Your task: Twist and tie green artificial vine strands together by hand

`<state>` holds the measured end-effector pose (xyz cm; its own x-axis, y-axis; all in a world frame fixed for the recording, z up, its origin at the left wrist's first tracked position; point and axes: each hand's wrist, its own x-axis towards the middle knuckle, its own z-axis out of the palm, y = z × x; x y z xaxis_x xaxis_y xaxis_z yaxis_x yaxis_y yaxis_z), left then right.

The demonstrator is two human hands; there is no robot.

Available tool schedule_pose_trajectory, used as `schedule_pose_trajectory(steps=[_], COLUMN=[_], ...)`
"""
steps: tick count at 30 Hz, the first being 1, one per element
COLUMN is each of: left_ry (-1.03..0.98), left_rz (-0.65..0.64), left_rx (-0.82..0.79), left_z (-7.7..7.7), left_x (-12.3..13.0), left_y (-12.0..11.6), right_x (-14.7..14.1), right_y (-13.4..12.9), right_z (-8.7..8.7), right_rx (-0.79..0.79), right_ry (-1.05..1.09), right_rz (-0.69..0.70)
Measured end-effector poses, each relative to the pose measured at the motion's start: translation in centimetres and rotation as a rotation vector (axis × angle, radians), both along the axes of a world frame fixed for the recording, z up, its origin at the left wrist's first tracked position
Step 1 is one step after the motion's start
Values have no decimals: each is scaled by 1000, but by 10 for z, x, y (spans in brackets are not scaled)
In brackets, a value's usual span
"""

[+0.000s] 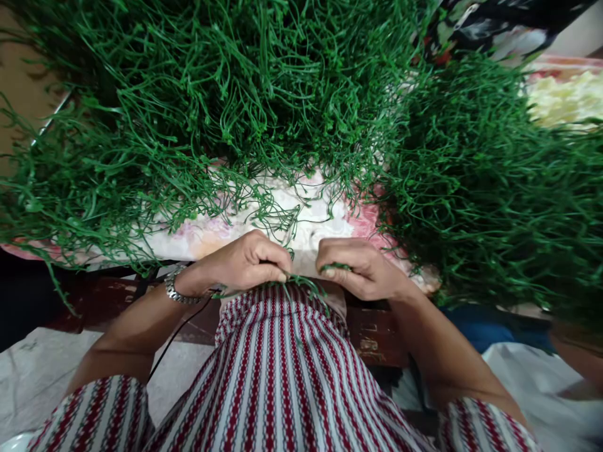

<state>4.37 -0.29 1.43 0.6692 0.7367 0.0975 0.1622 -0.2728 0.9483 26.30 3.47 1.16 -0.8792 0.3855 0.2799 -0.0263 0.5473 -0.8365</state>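
Observation:
My left hand (254,258), with a metal watch at the wrist, is closed in a pinch on thin green stems (306,285) that look like plastic artificial-flower stems. They trail to the right over my lap. Level with it, a short gap away, my right hand (362,267) has its fingers curled round a green stem piece (335,268). How many stems each hand holds is not clear. Just beyond my hands, a few loose stems (276,216) lie on the pale floral cloth (320,227).
A large heap of green stems (245,81) covers the far side, and another heap (494,188) stands to the right. Pale yellow petal-like pieces (568,97) lie at the far right. A dark wooden edge (377,333) runs near my lap. Someone's dark patterned clothing (509,28) shows at the top right.

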Motion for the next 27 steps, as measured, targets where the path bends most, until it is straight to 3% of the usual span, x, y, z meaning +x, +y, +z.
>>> schedule_pose_trajectory(steps=[3,5,9,11,14,18,23,27], left_ry=[-28,-63,-9,91,198,172,280,485], left_rz=[233,369,520,544,510,393,116,-52], left_rx=[28,93,393,560,675,624,706,829], left_z=[-1,-4,-11,-16,-23,-25,-11,2], left_x=[10,18,30,33,33,29,20,21], left_y=[-3,-5,-9,-12,-14,-14,-16,-19], right_x=[-6,-14,-23,-24,-22,-15,-8,-5], right_y=[-5,-12,-28,-33,-33,-29,-26,-20], right_z=[-2,-8,-20,-22,-22,-22,-18,-9], right_rx=[-36,-168,-551,-617,-552,-398,-18,253], right_ry=[72,119,136,119,92,-3,-50,-287], right_rz=[-223,-308,-423,-438,-416,-344,-172,-101])
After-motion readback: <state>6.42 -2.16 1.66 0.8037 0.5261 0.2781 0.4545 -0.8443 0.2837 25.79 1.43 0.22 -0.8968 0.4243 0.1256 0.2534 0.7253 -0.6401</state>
